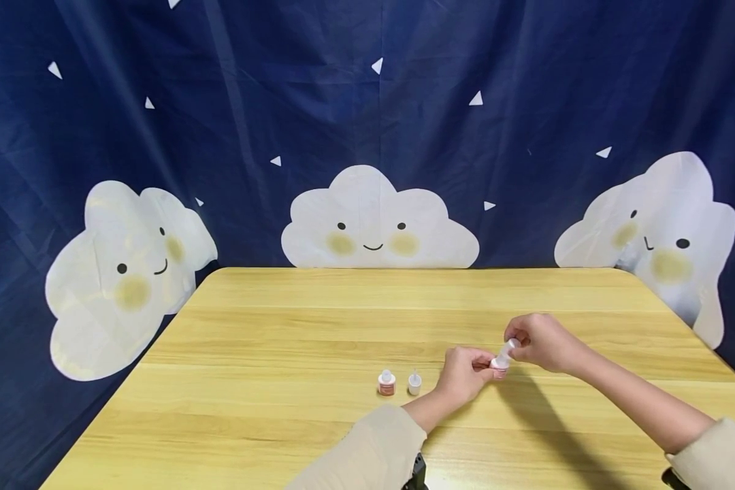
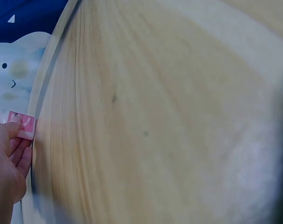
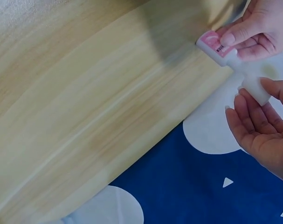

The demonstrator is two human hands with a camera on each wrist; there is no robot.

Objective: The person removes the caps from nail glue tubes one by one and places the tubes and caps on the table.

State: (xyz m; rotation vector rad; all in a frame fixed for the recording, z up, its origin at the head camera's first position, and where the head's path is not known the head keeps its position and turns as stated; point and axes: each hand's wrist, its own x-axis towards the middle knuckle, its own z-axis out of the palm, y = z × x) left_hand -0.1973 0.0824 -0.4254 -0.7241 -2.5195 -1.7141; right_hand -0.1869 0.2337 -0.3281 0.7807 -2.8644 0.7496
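Note:
My left hand (image 1: 462,374) pinches a small white bottle (image 3: 216,45) with a pink label between thumb and fingers, just above the table. The same bottle (image 2: 27,125) shows at the left edge of the left wrist view. My right hand (image 1: 545,342) pinches a white cap (image 3: 257,91) off the bottle's nozzle end, in line with it. Whether a thin tip still joins the two is too blurred to tell. To the left of my left hand stands a second bottle (image 1: 386,384) with a reddish label and an uncovered nozzle. Beside it a white cap (image 1: 414,385) sits with its thin pin pointing up.
The light wooden table (image 1: 269,340) has rounded far corners. Behind it hangs a dark blue curtain (image 1: 318,88) with white clouds and small triangles. My right arm casts a long shadow across the table's right side.

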